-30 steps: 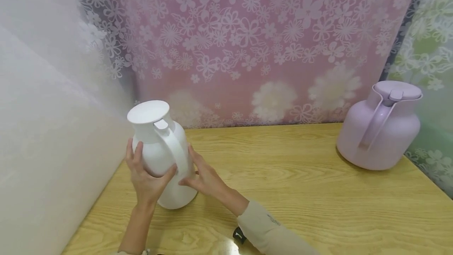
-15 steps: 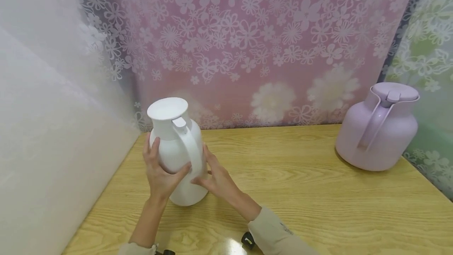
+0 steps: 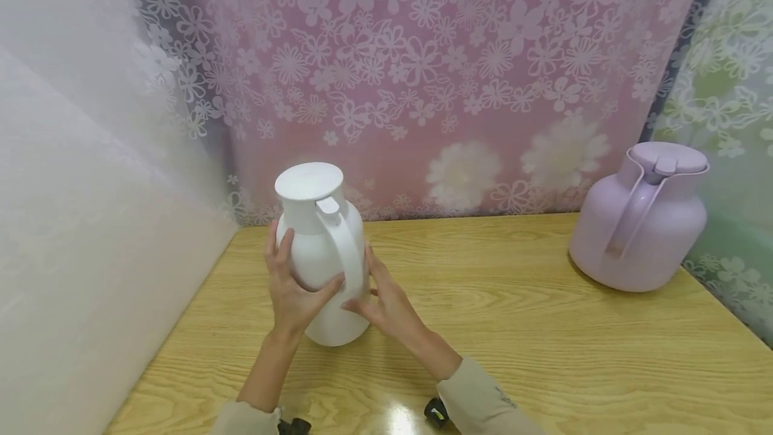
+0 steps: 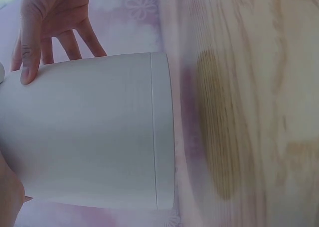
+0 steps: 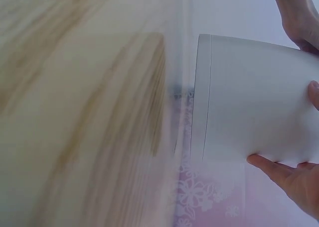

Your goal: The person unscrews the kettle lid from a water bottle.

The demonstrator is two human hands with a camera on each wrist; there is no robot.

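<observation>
A white thermos jug stands upright between my two hands, its flat round lid on top and its handle toward me. My left hand grips its left side, fingers spread around the body and thumb at the handle. Lower down on the right, my right hand holds the body, thumb in front near the bottom of the handle. In the left wrist view the right hand's fingers reach behind the jug. A strip of backdrop shows between the base and the table in the right wrist view.
A lilac thermos jug stands at the right of the wooden table. A pale wall runs along the left. Behind hangs a pink flowered curtain. Black wrist devices show near the sleeves.
Both hands have carried the white jug to the right and slightly farther from me, keeping the same grip. The lilac jug stays in its place on the table.
</observation>
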